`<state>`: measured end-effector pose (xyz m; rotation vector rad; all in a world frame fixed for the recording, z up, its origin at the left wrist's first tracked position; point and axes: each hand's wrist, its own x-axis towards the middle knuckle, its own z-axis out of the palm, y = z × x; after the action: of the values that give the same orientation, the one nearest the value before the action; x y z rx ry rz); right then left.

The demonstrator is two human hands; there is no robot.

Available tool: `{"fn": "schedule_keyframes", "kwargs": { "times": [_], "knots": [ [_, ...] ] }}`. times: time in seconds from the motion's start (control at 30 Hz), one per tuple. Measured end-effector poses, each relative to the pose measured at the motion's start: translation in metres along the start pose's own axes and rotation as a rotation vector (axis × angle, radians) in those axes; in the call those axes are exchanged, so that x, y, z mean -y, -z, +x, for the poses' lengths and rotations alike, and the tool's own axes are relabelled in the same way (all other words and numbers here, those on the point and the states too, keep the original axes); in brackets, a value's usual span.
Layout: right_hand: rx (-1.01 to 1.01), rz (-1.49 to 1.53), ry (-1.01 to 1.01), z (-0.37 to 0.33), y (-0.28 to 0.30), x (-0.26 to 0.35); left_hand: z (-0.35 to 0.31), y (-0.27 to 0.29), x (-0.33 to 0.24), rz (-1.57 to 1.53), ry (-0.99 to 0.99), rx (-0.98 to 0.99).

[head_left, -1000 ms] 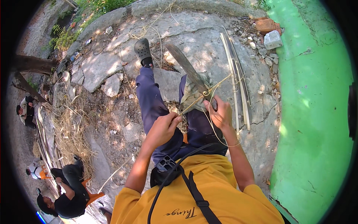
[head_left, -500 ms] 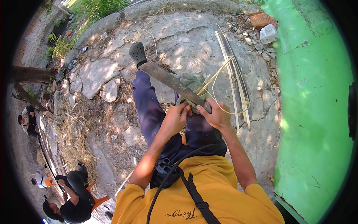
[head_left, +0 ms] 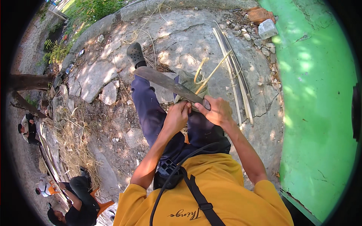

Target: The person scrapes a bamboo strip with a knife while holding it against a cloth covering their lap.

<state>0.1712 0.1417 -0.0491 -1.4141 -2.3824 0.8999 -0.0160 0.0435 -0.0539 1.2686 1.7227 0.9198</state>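
A long machete (head_left: 166, 83) with a dark, worn blade lies slantwise over my lap, its broad tip toward my left foot. My right hand (head_left: 219, 112) is closed around its handle end, the thumb pressed along the blade. Beside the lower edge of the blade, my left hand (head_left: 176, 117) is closed in a pinch on a thin pale bamboo strip (head_left: 215, 71). The strip passes beneath the blade and sticks out beyond it; the pinched end is mostly hidden by my fingers. A grey-green cloth (head_left: 186, 80) covers my right knee under the blade.
Long split bamboo lengths (head_left: 230, 73) lie on the cracked concrete to the right. A green wall (head_left: 316, 124) bounds that side, with a pale block (head_left: 267, 29) and rubble along it. Dry fibres (head_left: 77, 139) and a seated person (head_left: 81, 199) are at left.
The long looped strip near my right hand is gone from there; a shorter curled piece shows beyond the blade. My hands and the machete have shifted slightly left.
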Motion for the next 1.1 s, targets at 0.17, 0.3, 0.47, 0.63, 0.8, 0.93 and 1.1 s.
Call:
{"fn": "schedule_keyframes", "kwargs": {
  "times": [0.17, 0.3, 0.47, 0.63, 0.8, 0.93, 1.1],
  "knots": [
    [-0.061, -0.018, -0.059, 0.007, -0.008, -0.006, -0.012, 0.005, -0.004, 0.006, 0.065, 0.023],
    [-0.083, -0.088, 0.048, -0.009, -0.011, 0.006, -0.004, 0.001, -0.002, 0.029, -0.003, -0.004],
    [-0.021, -0.034, -0.055, 0.004, -0.005, -0.004, -0.013, 0.01, -0.005, -0.011, 0.064, 0.039],
    [-0.016, -0.136, -0.017, -0.011, -0.006, 0.006, -0.004, 0.005, -0.003, -0.048, 0.075, 0.036],
    [-0.051, -0.06, -0.065, 0.004, -0.008, 0.0, -0.006, 0.01, 0.013, -0.123, 0.123, 0.131],
    [-0.073, -0.116, 0.011, -0.005, -0.008, 0.003, 0.003, 0.006, 0.017, -0.251, 0.207, 0.19],
    [-0.08, -0.14, -0.07, 0.002, -0.01, -0.001, -0.012, 0.018, -0.002, -0.548, 0.414, 0.311]
  ]
}}
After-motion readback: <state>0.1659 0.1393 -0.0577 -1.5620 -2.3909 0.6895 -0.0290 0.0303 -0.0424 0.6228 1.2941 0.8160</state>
